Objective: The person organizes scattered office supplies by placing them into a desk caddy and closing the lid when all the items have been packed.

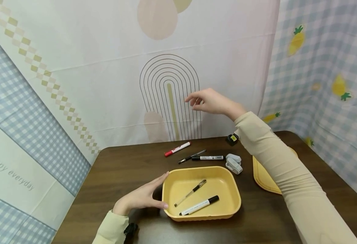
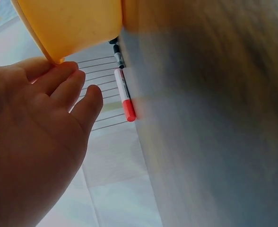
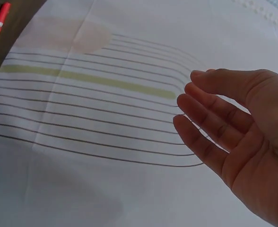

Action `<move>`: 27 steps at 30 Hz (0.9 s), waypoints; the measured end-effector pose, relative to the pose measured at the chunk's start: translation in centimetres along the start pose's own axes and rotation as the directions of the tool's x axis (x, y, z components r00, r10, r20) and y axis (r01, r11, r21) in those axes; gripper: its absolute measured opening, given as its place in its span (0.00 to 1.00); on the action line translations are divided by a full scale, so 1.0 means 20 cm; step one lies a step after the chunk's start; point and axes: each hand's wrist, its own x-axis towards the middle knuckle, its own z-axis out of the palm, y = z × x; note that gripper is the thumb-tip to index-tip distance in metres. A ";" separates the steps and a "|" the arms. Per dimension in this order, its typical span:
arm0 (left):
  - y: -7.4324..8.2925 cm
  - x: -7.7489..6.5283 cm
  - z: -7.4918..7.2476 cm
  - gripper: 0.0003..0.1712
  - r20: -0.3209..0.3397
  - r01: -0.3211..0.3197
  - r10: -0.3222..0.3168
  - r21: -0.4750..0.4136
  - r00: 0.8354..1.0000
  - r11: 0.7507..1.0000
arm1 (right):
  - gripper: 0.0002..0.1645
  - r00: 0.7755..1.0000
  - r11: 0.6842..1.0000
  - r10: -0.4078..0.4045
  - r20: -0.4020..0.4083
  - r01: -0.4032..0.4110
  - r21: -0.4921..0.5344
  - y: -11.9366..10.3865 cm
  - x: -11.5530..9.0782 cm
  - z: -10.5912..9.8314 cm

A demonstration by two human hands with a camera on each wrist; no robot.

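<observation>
My left hand (image 1: 144, 196) rests against the left side of a yellow plastic tray (image 1: 232, 189), its thumb at the near corner and its fingertips at the far corner. In the left wrist view the fingers of this hand (image 2: 39, 109) meet the tray rim (image 2: 37, 40). Inside the tray lie a clear gel pen (image 1: 190, 193) and a white marker with a black cap (image 1: 199, 206). High above the table's back edge, in front of the wall cloth, is my right hand (image 1: 210, 101). In the right wrist view this hand (image 3: 243, 137) holds nothing, its fingers loosely bent.
Behind the tray lie a red-capped marker (image 1: 177, 149), a dark pen (image 1: 192, 157), a black marker (image 1: 208, 158) and a folded grey-white object (image 1: 234, 164). A yellow lid-like piece (image 1: 265, 179) sits at the right, partly hidden by my right sleeve. Patterned cloth (image 1: 111, 51) rises behind the table.
</observation>
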 end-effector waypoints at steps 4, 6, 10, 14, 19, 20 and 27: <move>0.01 0.00 0.00 0.62 -0.004 -0.009 0.009 -0.001 1.000 1.000 | 0.21 0.999 0.999 0.036 0.022 -0.036 0.005 0.05 0.00 0.05; 0.01 0.00 0.01 0.62 -0.004 -0.014 0.014 -0.001 1.000 1.000 | 0.21 0.998 0.999 0.050 0.031 -0.051 0.003 0.08 0.00 0.07; 0.01 0.00 0.01 0.62 -0.005 -0.017 0.017 0.000 1.000 1.000 | 0.20 0.997 0.998 0.058 0.050 -0.059 0.011 0.13 0.01 0.12; 0.01 0.00 0.00 0.62 -0.007 -0.018 0.018 0.006 1.000 1.000 | 0.19 0.995 0.997 0.069 0.072 -0.071 0.018 0.19 0.01 0.17; 0.01 0.00 0.00 0.63 -0.003 -0.020 0.020 -0.002 1.000 1.000 | 0.19 0.990 0.995 0.102 0.099 -0.104 0.012 0.28 0.01 0.22; 0.02 0.00 0.01 0.63 -0.002 -0.018 0.018 -0.005 1.000 1.000 | 0.19 0.988 0.993 0.112 0.105 -0.114 0.011 0.30 0.01 0.23; 0.02 -0.01 0.01 0.63 -0.006 -0.008 0.008 -0.003 1.000 1.000 | 0.20 0.976 0.986 0.159 0.151 -0.163 0.018 0.42 -0.01 0.31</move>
